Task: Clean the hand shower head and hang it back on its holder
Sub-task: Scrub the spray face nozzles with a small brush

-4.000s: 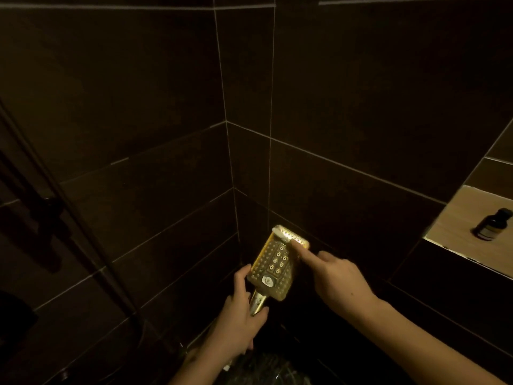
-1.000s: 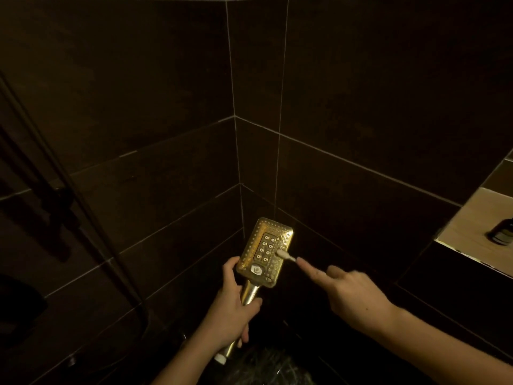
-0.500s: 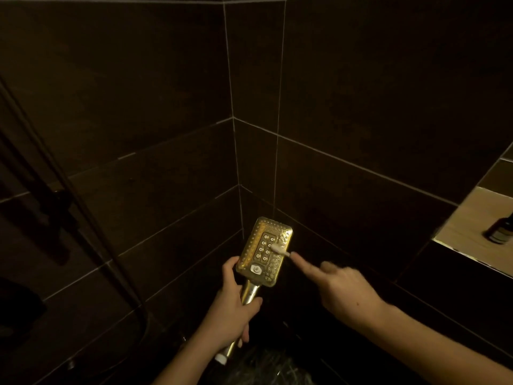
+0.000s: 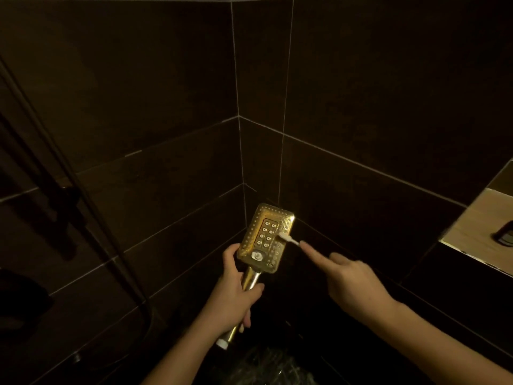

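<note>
The bottle [image 4: 503, 236] in the niche is cut off by the right edge.

Dim bathroom shower corner, dark wall tiles [image 4: 166, 79], riser pipe [image 4: 83, 190], lit niche [image 4: 472, 226]

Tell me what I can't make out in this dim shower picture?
All from the head view:
- Small white brush: its handle is hidden behind the right hand, so the grip on it is unclear.
- Bottle in the niche: cut off by the right edge.
- Shower head: its lower handle is covered by the left hand.
- Holder: darkness on the left hides which fitting it is.
</note>
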Available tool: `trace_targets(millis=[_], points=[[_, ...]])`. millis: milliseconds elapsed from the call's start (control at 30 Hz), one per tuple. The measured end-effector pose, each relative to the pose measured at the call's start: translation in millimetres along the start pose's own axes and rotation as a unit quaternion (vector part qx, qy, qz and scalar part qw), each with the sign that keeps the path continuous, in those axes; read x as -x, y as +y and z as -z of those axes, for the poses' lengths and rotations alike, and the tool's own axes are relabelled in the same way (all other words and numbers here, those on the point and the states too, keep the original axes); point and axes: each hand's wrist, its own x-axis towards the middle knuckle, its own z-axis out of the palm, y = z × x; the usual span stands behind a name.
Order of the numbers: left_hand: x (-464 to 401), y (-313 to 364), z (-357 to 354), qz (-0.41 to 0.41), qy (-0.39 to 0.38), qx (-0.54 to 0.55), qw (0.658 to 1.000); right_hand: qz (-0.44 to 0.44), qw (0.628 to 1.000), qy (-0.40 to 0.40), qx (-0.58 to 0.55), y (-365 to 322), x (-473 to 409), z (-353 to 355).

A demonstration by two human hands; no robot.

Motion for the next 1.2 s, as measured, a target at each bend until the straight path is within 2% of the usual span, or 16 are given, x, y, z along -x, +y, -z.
trace_targets(millis=[67,167,333,433,500,600,667,767,833,933,1100,1200], points=[[0,-2,1,0.0,-0.003,-0.006,1.0,0.001,1.0,-0.02,0.011,-1,0,1],[0,-5,0,0.006,0.002,-0.011,1.0,0.041,0.994,-0.097,0.004,-23,12,-6],[-1,-7,-5,0.011,0.002,-0.01,1.0,-0.036,0.998,-0.054,0.001,-13,0,-6],[-3,-8,-5,0.023,-0.005,-0.024,0.999,0.027,0.994,-0.106,-0.019,-32,6,-12],[-3,-10,-5,0.033,-0.012,-0.023,0.999,0.049,0.994,-0.1,-0.01,-34,5,-16],[-5,-11,-6,0.037,-0.016,-0.02,0.999,-0.04,0.998,-0.052,-0.004,-12,-9,-10],[-6,-14,-6,0.041,-0.012,-0.019,0.999,-0.052,0.996,-0.073,-0.007,-13,-4,-10],[-8,-20,-3,0.057,-0.009,-0.014,0.998,-0.009,0.99,-0.135,-0.044,-37,14,-23],[-8,-22,-2,0.059,-0.011,-0.01,0.998,-0.028,0.991,-0.113,-0.059,-39,14,-34],[-10,-22,-2,0.05,-0.008,0.0,0.999,-0.108,0.99,-0.054,-0.068,-31,5,-41],[-13,-20,-3,0.065,-0.002,0.007,0.998,-0.055,0.991,-0.096,-0.079,-56,14,-53],[-13,-20,-8,0.073,0.005,0.007,0.997,-0.121,0.987,-0.048,-0.096,-49,9,-51]])
